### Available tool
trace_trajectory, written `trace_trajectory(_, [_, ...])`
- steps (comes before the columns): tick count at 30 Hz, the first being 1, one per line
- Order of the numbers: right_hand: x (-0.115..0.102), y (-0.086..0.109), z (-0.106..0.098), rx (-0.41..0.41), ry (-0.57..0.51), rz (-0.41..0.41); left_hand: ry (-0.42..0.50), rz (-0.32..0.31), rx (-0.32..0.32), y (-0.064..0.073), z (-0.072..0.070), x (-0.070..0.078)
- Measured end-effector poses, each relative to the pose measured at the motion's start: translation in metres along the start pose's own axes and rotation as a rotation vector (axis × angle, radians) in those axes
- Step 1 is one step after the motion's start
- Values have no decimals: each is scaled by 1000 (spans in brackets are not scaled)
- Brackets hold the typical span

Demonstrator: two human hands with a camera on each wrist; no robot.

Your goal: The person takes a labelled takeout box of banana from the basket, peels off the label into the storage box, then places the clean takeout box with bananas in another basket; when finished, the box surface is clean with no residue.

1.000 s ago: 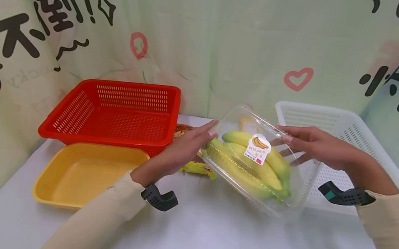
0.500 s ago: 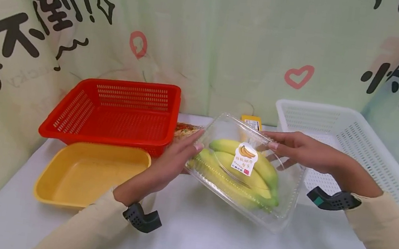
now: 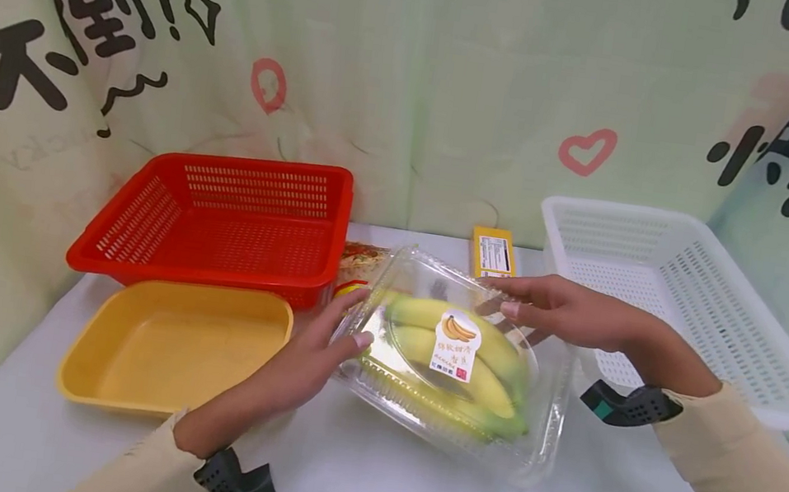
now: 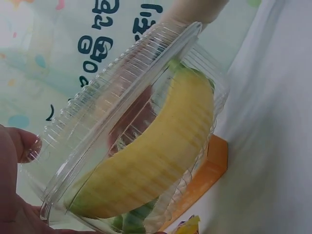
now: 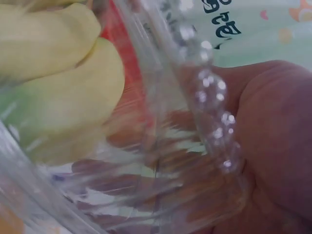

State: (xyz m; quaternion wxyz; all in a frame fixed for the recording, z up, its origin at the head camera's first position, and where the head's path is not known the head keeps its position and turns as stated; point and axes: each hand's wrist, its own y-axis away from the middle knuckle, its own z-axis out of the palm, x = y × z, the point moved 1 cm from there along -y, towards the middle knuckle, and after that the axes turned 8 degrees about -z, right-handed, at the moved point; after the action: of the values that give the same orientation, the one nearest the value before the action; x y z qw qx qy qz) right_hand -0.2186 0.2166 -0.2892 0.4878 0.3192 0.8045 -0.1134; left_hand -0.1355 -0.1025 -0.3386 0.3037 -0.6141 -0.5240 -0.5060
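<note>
A clear plastic clamshell box of yellow-green bananas is tilted above the table, with a white label on its lid. My left hand grips its left edge, thumb on top; the other fingers are mostly hidden. On the far right edge, my right hand pinches the box between thumb and fingers. Through the plastic in the right wrist view, the right fingers show under the box. The left wrist view has the left thumb against the lid side and a banana inside.
A red basket stands at the back left, with a yellow basin before it. To the right is a white basket. Behind the box lie a yellow carton and a partly covered snack packet. A printed curtain closes off the back.
Both hands have brought the banana box nearer and to the left, away from the white basket. The yellow carton behind it has come into view.
</note>
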Motion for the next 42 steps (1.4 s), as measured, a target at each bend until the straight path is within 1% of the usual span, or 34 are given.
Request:
trace_trajectory(2, [0, -1, 4, -17, 0, -5, 3, 4, -9, 7, -2, -1])
trace_trajectory(5, [2, -4, 9, -31, 2, -12, 19, -12, -18, 13, -2, -4])
trace_trajectory(9, [6, -6, 15, -62, -1, -28, 14, -5, -21, 16, -1, -9])
trace_trajectory(14, [10, -10, 26, -110, -17, -53, 14, 19, -50, 20, 2, -14])
trace_trajectory(17, [15, -16, 32, -118, -62, -41, 20, 3, -31, 22, 5, -19])
trace_trajectory(20, [19, -22, 37, -136, -94, -35, 36, -28, -5, 25, 7, -26])
trace_trajectory(22, [21, -25, 40, -151, -79, -53, 57, -41, 2, 27, 8, -31])
trace_trajectory(24, [22, -27, 41, -161, -44, -79, 76, -38, 3, 30, 10, -33])
trace_trajectory(28, [25, -30, 42, -165, 35, -104, 83, -60, 7, 32, 14, -38])
trace_trajectory(32, [28, -32, 44, -158, 76, -95, 98, -103, 2, 32, 18, -42])
trace_trajectory(38, [30, -35, 49, -122, 155, -85, 111, -129, 14, 30, 22, -48])
trace_trajectory(42, [32, -37, 51, -113, 167, -72, 116, -139, 10, 31, 25, -52])
